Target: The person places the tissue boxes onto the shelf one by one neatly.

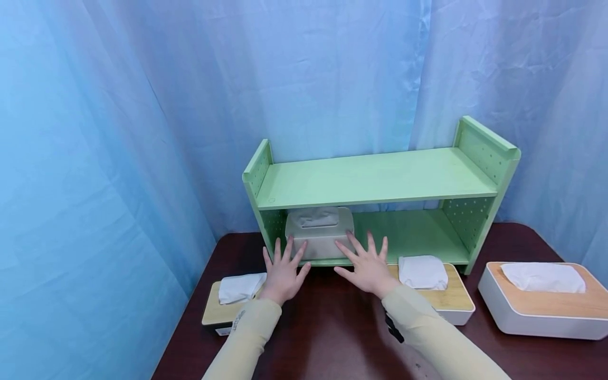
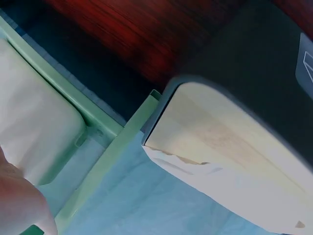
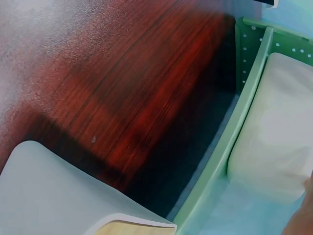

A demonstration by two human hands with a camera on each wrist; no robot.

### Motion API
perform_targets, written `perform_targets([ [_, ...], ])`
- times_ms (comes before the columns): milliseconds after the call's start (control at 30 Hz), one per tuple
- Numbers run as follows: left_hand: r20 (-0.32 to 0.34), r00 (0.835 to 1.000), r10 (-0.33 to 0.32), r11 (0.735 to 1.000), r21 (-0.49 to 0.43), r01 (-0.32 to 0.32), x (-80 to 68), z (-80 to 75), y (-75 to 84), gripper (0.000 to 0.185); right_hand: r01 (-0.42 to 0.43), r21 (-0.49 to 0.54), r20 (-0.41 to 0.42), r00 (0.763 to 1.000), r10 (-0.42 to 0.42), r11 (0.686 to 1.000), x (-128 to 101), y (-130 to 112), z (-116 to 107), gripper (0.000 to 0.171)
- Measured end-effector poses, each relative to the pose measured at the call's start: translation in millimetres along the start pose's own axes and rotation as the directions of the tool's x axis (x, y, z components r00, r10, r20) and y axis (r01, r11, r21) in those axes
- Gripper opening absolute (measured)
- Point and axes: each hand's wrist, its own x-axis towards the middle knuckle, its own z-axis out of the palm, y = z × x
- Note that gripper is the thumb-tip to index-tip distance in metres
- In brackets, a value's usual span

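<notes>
Both hands, left hand [image 1: 283,273] and right hand [image 1: 367,266], are pressing flat, fingers spread, gripping nothing, against the tissue box [image 1: 320,233], seating it at the shelf's [image 1: 375,179] lower tier, 9 o'clock end.

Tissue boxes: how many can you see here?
4: one on the green shelf's lower level, touched by both hands; three on the table, at far left, centre right and far right.

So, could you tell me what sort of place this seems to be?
Probably a staged tabletop set rather than a lived-in room: a blue curtain hangs all round a dark wooden table, which bears only a green shelf and several tissue boxes.
</notes>
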Motion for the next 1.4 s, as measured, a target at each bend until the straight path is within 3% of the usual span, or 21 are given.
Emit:
perform_targets([
  [367, 0.025, 1.000, -0.004, 1.000, 0.019, 0.003, 1.3, 0.7, -1.3, 0.056, 0.012, 0.028, -0.018, 1.000, -0.011, 1.000, 0.3, 0.0, 1.6, 0.066],
  [700, -0.034, 0.999, 0.018, 0.998, 0.063, -0.016, -7.5, 1.0, 2.7, 0.056, 0.039, 0.044, -0.071, 0.997, -0.036, 0.998, -10.9, 3.4, 4.5, 0.064],
  [967, -0.085, 0.994, 0.073, 0.997, 0.023, -0.072, -20.4, 7.4, 15.6, 0.058, 0.034, 0.031, -0.110, 0.993, -0.031, 0.999, -28.3, 8.7, 8.5, 0.062],
  [1400, -0.082, 0.993, 0.080, 0.997, 0.031, -0.078, -39.9, 34.1, 35.1, 0.055, 0.028, 0.078, -0.179, 0.984, -0.014, 0.997, -63.4, 18.6, 25.3, 0.060],
])
